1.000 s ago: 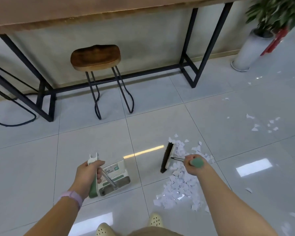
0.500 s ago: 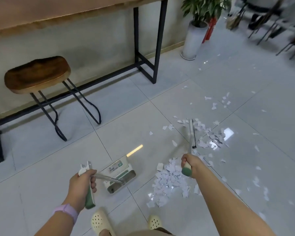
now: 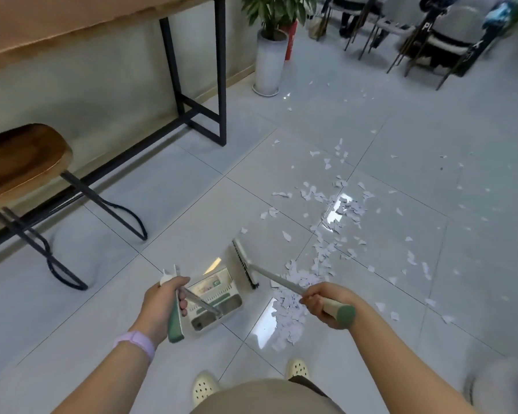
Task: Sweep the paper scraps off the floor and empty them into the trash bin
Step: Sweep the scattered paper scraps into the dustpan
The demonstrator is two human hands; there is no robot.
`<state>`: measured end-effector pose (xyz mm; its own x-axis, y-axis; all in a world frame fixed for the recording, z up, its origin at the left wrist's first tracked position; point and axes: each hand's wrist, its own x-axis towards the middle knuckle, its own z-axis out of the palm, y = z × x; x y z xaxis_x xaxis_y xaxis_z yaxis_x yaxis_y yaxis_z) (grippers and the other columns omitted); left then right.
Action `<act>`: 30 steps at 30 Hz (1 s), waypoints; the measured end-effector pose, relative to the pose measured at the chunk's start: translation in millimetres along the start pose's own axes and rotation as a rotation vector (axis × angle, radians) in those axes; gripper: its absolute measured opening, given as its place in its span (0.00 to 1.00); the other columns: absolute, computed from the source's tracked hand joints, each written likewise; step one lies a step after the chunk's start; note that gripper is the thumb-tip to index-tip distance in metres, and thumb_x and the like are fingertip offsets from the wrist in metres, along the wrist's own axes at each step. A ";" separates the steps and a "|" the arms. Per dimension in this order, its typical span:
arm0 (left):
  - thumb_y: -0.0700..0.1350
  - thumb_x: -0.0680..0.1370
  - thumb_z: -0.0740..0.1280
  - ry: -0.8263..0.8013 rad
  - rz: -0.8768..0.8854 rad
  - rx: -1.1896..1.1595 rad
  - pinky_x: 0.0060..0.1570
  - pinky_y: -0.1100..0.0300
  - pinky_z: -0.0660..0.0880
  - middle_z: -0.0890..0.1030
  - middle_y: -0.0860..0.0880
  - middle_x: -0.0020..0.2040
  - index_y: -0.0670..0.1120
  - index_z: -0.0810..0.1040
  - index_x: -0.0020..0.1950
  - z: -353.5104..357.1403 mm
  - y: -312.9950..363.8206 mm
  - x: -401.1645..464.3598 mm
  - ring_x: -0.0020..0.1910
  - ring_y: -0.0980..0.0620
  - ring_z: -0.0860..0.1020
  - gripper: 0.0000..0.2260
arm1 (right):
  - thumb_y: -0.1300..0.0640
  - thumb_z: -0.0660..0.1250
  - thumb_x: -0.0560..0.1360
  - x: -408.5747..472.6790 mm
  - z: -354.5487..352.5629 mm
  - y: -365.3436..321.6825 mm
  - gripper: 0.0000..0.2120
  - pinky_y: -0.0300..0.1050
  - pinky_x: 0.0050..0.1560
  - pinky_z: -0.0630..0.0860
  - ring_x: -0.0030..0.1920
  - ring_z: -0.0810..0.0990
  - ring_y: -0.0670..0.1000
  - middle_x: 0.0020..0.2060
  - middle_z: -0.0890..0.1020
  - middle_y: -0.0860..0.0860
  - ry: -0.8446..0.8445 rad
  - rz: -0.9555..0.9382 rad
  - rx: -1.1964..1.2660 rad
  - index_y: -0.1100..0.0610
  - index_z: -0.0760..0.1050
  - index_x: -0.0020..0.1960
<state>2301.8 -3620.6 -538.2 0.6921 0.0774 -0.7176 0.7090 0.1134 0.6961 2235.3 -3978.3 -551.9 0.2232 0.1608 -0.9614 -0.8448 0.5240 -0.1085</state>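
Tiled floor (image 3: 168, 189): scraps (image 3: 293, 303) piled right of dustpan (image 3: 214, 300). Left grip (image 3: 162, 306) steadies its handle; right grip (image 3: 323, 304) holds broom (image 3: 245, 265) ready to sweep them in.

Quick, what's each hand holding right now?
Left hand: fingers curled round the dustpan handle.
Right hand: fingers curled round the broom handle.

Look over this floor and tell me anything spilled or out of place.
Torn paper scraps litter the grey tiles, strewn from the potted plant down to a denser heap beside the dustpan. None shows inside the dustpan. The stool and table frame look in order.
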 end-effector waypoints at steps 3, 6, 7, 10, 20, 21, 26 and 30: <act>0.40 0.74 0.71 -0.095 -0.025 0.049 0.28 0.58 0.68 0.70 0.45 0.28 0.42 0.71 0.43 -13.5 0.1 5.7 0.26 0.48 0.69 0.09 | 0.67 0.66 0.74 1.9 14.0 14.3 0.07 0.38 0.19 0.73 0.22 0.71 0.46 0.30 0.72 0.52 -0.002 0.039 -0.026 0.65 0.71 0.50; 0.40 0.74 0.72 -0.136 -0.034 0.089 0.29 0.58 0.67 0.69 0.45 0.29 0.42 0.71 0.45 -21.3 2.9 13.3 0.26 0.48 0.68 0.10 | 0.68 0.65 0.73 6.4 26.2 21.1 0.09 0.38 0.19 0.73 0.22 0.71 0.46 0.29 0.71 0.51 0.025 0.088 -0.032 0.66 0.70 0.52; 0.40 0.74 0.72 -0.144 -0.036 0.090 0.29 0.58 0.66 0.68 0.45 0.29 0.43 0.71 0.46 -20.9 4.0 15.0 0.26 0.48 0.67 0.10 | 0.68 0.65 0.73 7.7 28.8 22.2 0.08 0.37 0.20 0.73 0.21 0.71 0.46 0.29 0.71 0.51 0.032 0.108 -0.038 0.66 0.70 0.52; 0.40 0.74 0.72 -0.153 -0.045 0.098 0.28 0.59 0.65 0.68 0.45 0.29 0.43 0.71 0.46 -23.5 7.7 24.0 0.26 0.48 0.66 0.10 | 0.67 0.64 0.75 13.7 32.7 25.8 0.06 0.36 0.22 0.74 0.21 0.71 0.46 0.30 0.72 0.51 0.050 0.168 -0.076 0.66 0.71 0.51; 0.39 0.75 0.72 -0.172 -0.052 0.168 0.29 0.58 0.65 0.67 0.45 0.29 0.43 0.71 0.47 -16.5 50.2 70.1 0.26 0.49 0.65 0.09 | 0.64 0.62 0.77 26.0 14.0 -2.2 0.02 0.36 0.19 0.72 0.19 0.71 0.47 0.28 0.74 0.53 0.201 0.079 -0.066 0.63 0.72 0.45; 0.39 0.75 0.72 -0.175 -0.056 0.170 0.29 0.58 0.65 0.67 0.46 0.29 0.43 0.70 0.47 -13.3 56.6 76.6 0.25 0.49 0.65 0.10 | 0.65 0.62 0.77 29.8 16.4 -8.3 0.02 0.36 0.19 0.72 0.19 0.71 0.47 0.28 0.74 0.53 0.235 0.050 -0.063 0.63 0.72 0.45; 0.40 0.74 0.72 -0.206 -0.065 0.207 0.28 0.59 0.65 0.68 0.45 0.29 0.44 0.70 0.45 13.1 85.7 116.8 0.25 0.49 0.65 0.10 | 0.68 0.62 0.77 73.6 28.3 -42.2 0.02 0.36 0.22 0.70 0.20 0.70 0.49 0.27 0.74 0.56 0.434 -0.136 -0.094 0.66 0.72 0.47; 0.40 0.76 0.71 -0.251 -0.046 0.263 0.26 0.59 0.67 0.68 0.44 0.28 0.43 0.70 0.43 52.1 116.9 157.0 0.24 0.49 0.66 0.10 | 0.69 0.63 0.76 107.5 31.9 -91.0 0.09 0.43 0.27 0.73 0.24 0.73 0.53 0.27 0.76 0.58 0.558 -0.286 -0.077 0.71 0.73 0.54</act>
<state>2500.4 -3646.7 -568.3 0.6471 -0.1715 -0.7429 0.7282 -0.1495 0.6688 2351.7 -3982.0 -637.4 0.1761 -0.4478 -0.8766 -0.8266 0.4164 -0.3787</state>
